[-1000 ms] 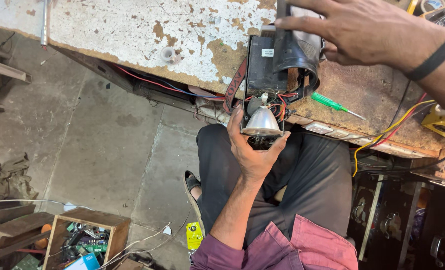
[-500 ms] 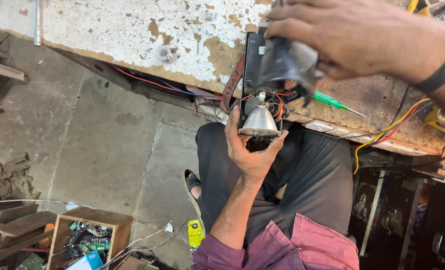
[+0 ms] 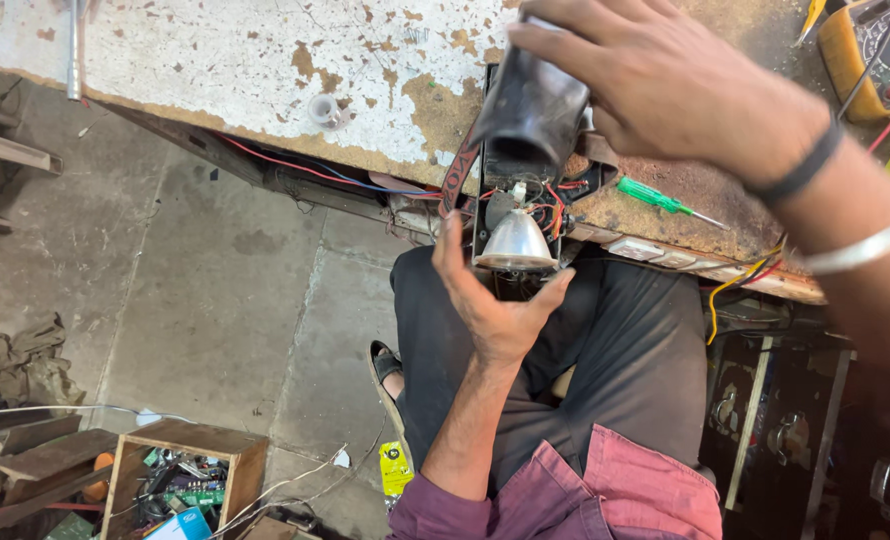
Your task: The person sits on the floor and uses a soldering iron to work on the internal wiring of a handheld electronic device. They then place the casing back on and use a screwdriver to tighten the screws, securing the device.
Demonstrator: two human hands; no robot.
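Left hand (image 3: 495, 305), palm up, cups the silver reflector (image 3: 515, 243) at the lower end of an opened black lamp (image 3: 525, 150); thumb and fingers lie apart around the reflector rim, touching it. Right hand (image 3: 665, 90) is clamped over the lamp's black upper housing, fingers curled across it. The lamp hangs at the table (image 3: 215, 60) edge, above the person's lap, red wires (image 3: 555, 205) showing inside. A green screwdriver (image 3: 660, 200) lies on the table just beside the lamp. A wooden box (image 3: 180, 480) of parts stands on the floor, well apart.
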